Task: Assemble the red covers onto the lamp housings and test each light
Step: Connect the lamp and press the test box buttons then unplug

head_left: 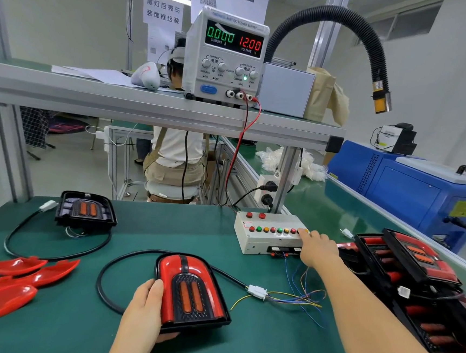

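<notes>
A lamp housing with its red cover fitted [190, 293] lies on the green table in front of me, tilted up at its near edge. My left hand [145, 306] grips its left side, thumb on top. Its black cable loops to a white connector [257, 292] joined to coloured wires. My right hand [317, 248] reaches to the white test box [266, 238], a finger on the rightmost button of the row. A bare black housing [85, 212] sits at the back left. Loose red covers [5, 283] lie at the left.
The power supply [225, 57] on the shelf reads 0.000 A and 12.00 V. Finished lamps [415, 265] are stacked at the right by the conveyor. A black flexible hose [351, 32] hangs overhead. A person sits beyond the bench with their back to me.
</notes>
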